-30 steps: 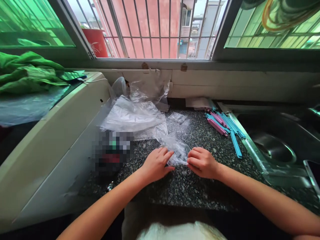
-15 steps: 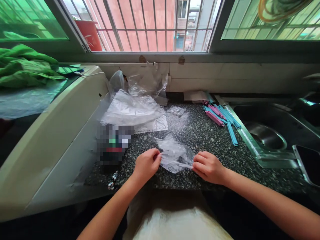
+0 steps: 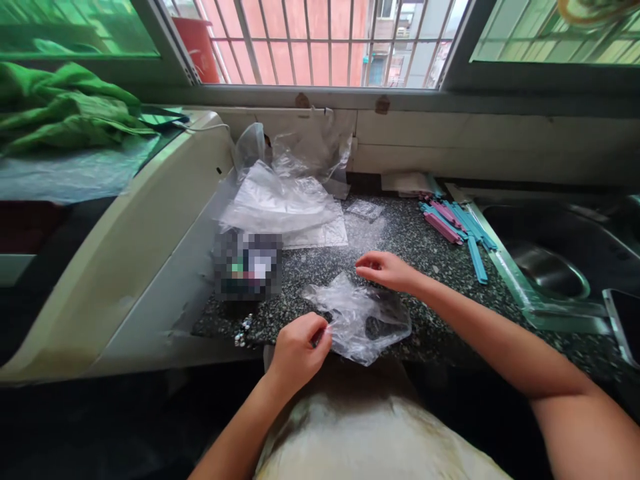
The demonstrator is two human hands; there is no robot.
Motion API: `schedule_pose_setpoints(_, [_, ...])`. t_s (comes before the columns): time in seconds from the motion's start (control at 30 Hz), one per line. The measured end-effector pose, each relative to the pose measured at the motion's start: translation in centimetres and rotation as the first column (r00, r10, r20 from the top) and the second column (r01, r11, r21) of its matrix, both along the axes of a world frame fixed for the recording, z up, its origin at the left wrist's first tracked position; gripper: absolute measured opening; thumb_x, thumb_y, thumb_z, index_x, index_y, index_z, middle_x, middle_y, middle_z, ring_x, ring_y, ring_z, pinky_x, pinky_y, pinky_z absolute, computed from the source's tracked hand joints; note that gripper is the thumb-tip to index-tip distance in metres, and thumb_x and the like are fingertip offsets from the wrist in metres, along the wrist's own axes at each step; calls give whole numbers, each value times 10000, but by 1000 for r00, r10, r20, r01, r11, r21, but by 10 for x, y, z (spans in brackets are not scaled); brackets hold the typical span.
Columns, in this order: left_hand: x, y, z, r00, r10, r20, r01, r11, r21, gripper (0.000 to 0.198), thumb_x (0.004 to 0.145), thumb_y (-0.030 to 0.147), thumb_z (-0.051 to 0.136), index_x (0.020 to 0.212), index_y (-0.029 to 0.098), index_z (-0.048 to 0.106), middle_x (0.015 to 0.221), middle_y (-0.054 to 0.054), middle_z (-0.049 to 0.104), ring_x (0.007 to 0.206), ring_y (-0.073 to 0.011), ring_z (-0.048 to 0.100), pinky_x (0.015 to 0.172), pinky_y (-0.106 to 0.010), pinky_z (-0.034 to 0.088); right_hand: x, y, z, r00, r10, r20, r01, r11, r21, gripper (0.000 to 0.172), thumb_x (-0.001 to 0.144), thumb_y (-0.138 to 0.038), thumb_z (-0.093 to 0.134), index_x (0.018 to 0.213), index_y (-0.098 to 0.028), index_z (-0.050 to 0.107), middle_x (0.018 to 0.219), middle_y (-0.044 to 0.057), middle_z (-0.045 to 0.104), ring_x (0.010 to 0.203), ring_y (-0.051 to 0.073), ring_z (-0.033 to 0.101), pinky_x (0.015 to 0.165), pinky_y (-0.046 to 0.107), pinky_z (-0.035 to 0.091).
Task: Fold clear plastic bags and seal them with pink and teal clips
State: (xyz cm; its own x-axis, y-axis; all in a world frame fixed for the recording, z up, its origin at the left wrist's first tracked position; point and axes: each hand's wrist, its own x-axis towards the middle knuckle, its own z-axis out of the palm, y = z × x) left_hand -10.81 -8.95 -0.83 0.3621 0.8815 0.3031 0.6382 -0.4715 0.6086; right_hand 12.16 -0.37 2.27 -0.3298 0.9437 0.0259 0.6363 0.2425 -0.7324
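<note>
A crumpled clear plastic bag (image 3: 350, 310) lies on the speckled dark counter right in front of me, its near edge reaching the counter's front. My left hand (image 3: 303, 343) is closed at the bag's left side, pinching its edge between thumb and fingers. Above the bag's far right part is my right hand (image 3: 387, 270), off the plastic, with fingers loosely bent and pointing left, thumb apart from them. I see nothing in it. Beyond it lies a small clear packet (image 3: 365, 209) on the counter.
Stacked clear plastic bags (image 3: 285, 203) lie at the back left, behind a blurred-out item (image 3: 247, 267). Small shiny beads (image 3: 244, 330) sit near the front edge. Blue and pink plastic strips (image 3: 457, 223) lie beside the metal sink (image 3: 550, 267). A pale panel (image 3: 165, 220) bounds the left.
My right hand has let go of the bag's right side and moved up and left over it. The left hand still grips the bag. The whole view has shifted slightly.
</note>
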Motion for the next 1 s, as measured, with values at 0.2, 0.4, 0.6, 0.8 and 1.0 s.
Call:
schedule_pose_setpoints(0.2, [1,-3,6,1000,-14,-5,15,997,77,218,828,205,445,626,178,522,556,12,512,524,-99,476,522,-216,355,-34,32,-15,997,24,-76,-54,899,-434,238,632,-380,615,573,-153,577,471,-48,462,451,58,350,444,210,249])
schedule_pose_setpoints(0.4, [8,-5,15,993,-108,-42,115,974,196,230,833,188,424,623,179,517,554,-2,510,524,-106,469,512,-232,337,-23,33,-23,993,-92,-71,69,960,-272,165,639,-299,530,546,-164,521,464,-50,451,441,64,363,439,205,284])
schedule_pose_setpoints(0.6, [20,-11,16,947,-273,-170,315,893,322,248,830,183,422,589,175,482,543,-6,490,512,-117,440,484,-263,296,-6,50,-27,972,-227,68,233,966,-111,139,644,-201,506,509,-165,503,474,-33,483,479,82,406,486,213,306])
schedule_pose_setpoints(0.8, [48,-23,-5,778,-513,-363,616,735,282,236,834,303,456,638,178,500,585,-5,525,515,-135,476,456,-287,293,26,58,-30,909,-383,164,378,924,62,117,651,-186,529,535,-176,533,532,7,552,510,109,434,529,242,301])
schedule_pose_setpoints(1.0, [46,33,6,969,-228,-95,234,971,53,296,857,410,420,807,171,586,667,-43,614,647,-151,576,581,-250,390,54,54,-30,914,-390,112,373,916,148,114,683,-216,513,598,-166,572,608,22,606,583,130,504,583,240,369])
